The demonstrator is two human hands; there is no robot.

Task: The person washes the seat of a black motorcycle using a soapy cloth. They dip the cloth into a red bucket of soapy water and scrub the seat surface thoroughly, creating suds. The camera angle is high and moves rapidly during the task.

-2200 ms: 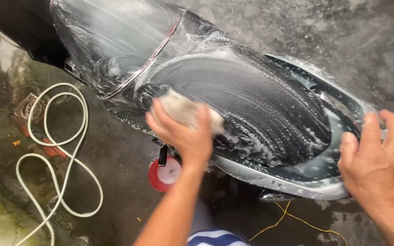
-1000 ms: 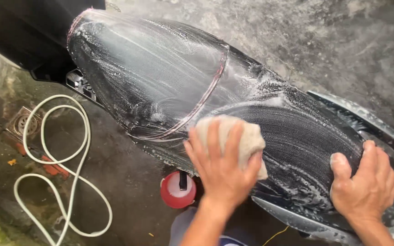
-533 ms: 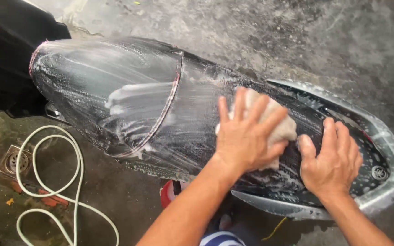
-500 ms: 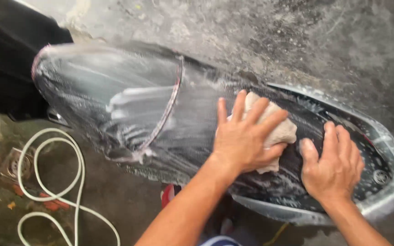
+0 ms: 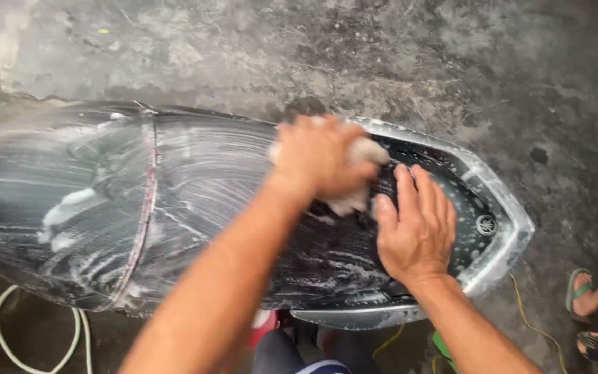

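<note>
1. My left hand is at centre frame, fingers curled shut around a pale, soapy wash sponge. The sponge is pressed onto the seat; only its right and lower edges show past my knuckles.
2. My right hand is just right of and below the left, palm down, fingers spread flat, gripping nothing. It rests on the rear part of the seat, with the fingertips just beside the sponge.
3. The black, wet motorbike seat runs from the left edge to right of centre and is streaked with white suds. A thin reddish seam crosses it left of centre.
4. A silver-grey rear grab rail wraps around the tail of the seat at centre right. It has a small round emblem inside it, well to the right of my right hand.
5. A white coiled hose lies on the ground at lower left, partly cut off by the frame.
6. The wet grey concrete ground fills the top and right of the frame.
7. Another person's foot in a green-strapped sandal is at the right edge, well apart from my hands.
8. A thin yellow cord lies on the ground at lower right, below the rail.
</note>
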